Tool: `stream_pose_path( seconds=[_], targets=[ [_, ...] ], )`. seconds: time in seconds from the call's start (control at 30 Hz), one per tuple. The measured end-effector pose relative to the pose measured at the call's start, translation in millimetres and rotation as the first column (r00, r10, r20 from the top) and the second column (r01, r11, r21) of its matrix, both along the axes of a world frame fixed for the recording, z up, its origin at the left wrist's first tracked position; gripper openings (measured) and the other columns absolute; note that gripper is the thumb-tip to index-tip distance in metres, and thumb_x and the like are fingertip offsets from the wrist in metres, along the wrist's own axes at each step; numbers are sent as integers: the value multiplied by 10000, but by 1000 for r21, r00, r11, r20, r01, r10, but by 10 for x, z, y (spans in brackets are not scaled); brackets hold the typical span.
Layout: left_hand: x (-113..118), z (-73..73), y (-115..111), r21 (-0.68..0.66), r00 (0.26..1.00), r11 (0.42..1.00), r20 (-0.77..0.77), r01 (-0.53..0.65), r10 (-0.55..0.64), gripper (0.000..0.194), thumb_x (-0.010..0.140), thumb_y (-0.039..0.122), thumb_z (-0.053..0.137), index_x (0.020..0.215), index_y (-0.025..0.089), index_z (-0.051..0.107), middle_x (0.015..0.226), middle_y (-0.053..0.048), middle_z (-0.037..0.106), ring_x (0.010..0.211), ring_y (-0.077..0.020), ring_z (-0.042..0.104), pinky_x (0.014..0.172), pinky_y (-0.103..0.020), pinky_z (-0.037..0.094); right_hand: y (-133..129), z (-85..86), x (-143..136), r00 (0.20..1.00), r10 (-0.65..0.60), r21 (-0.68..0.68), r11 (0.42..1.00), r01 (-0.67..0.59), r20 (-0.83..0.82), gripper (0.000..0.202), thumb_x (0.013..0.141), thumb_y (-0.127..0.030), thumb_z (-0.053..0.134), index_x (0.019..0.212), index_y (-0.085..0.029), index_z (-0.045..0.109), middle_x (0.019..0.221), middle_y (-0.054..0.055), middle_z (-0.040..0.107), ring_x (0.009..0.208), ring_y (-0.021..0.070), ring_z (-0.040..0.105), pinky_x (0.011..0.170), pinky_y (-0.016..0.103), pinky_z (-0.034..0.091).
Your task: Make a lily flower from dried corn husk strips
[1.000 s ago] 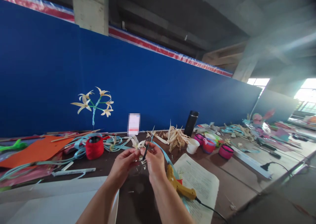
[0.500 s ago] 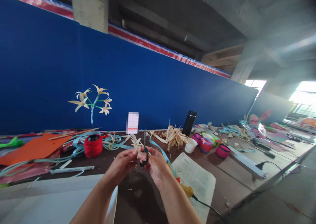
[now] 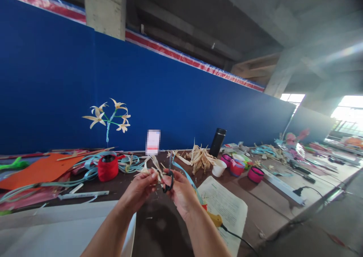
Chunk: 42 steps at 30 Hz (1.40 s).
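My left hand (image 3: 141, 187) is closed in a pinch on a pale dried husk strip (image 3: 154, 169). Black-handled scissors (image 3: 168, 183) are held in my right hand (image 3: 180, 192), their blades pointing up and away from me. The right thumb and fingertips also meet pale husk, close to the left fingertips; how the pieces join is too small to tell. Past the hands, a bunch of dry husks (image 3: 200, 159) lies on the brown table (image 3: 161, 226). A made-up flower stem (image 3: 107, 132) with pale petals stands at the back left.
On the left are a red ribbon roll (image 3: 108, 167), orange sheet (image 3: 36, 170) and white board (image 3: 65, 226). To the right are a printed paper (image 3: 227, 208), yellow-handled corded tool (image 3: 214, 218), white cup (image 3: 219, 167), black flask (image 3: 217, 142) and pink roll (image 3: 255, 174).
My hands have drawn slightly apart, and the husk between them now shows as separate strips. The scissors have shifted a little to the right.
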<state>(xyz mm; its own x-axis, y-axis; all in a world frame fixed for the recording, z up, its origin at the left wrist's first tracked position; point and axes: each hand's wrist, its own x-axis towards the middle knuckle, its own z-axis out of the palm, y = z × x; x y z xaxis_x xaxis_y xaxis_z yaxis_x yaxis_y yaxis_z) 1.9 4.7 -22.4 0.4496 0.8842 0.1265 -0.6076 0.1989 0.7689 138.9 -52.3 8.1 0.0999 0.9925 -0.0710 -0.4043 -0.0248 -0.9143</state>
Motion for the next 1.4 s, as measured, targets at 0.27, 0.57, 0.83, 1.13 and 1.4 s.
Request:
stream_pose_path(
  seconds=[0.27,0.57,0.83,1.13,1.4],
  targets=[
    [24,4,32,-95,988,983,-29,-156,154,237,584,216,786,714,125,609,616,29,575,488,-37,520,435,-126,433,-324,-263,-76,979,-24,97,995,5,203,386,691,-408,699,953,-126,671,676,20,592,624,112,509,588,220,392],
    [36,41,6,-108,968,967,-123,-231,218,265,552,247,803,708,123,628,653,-2,640,495,-51,551,463,-145,473,-400,-322,-137,975,0,76,997,-18,224,445,649,-415,728,962,-102,688,622,10,576,590,109,477,584,228,380],
    [45,32,19,-81,968,973,-144,-218,205,236,558,243,796,695,115,652,650,-11,640,515,-66,563,496,-163,497,-374,-332,-106,976,-12,71,997,-4,220,431,648,-389,737,972,-108,696,585,-10,548,541,85,424,532,213,332],
    [51,43,14,-87,976,976,-112,-198,188,221,572,232,792,699,115,654,646,-7,636,532,-68,574,529,-170,511,-367,-317,-109,973,-29,70,997,13,228,412,625,-389,750,939,-125,709,571,-13,558,539,89,442,541,215,352],
    [52,23,15,-78,976,977,-104,-200,192,228,570,230,795,703,112,652,658,-10,633,545,-70,575,539,-180,522,-359,-321,-106,967,-15,71,997,-3,256,395,640,-370,746,947,-124,708,561,-20,536,542,81,414,523,205,317]
  ],
)
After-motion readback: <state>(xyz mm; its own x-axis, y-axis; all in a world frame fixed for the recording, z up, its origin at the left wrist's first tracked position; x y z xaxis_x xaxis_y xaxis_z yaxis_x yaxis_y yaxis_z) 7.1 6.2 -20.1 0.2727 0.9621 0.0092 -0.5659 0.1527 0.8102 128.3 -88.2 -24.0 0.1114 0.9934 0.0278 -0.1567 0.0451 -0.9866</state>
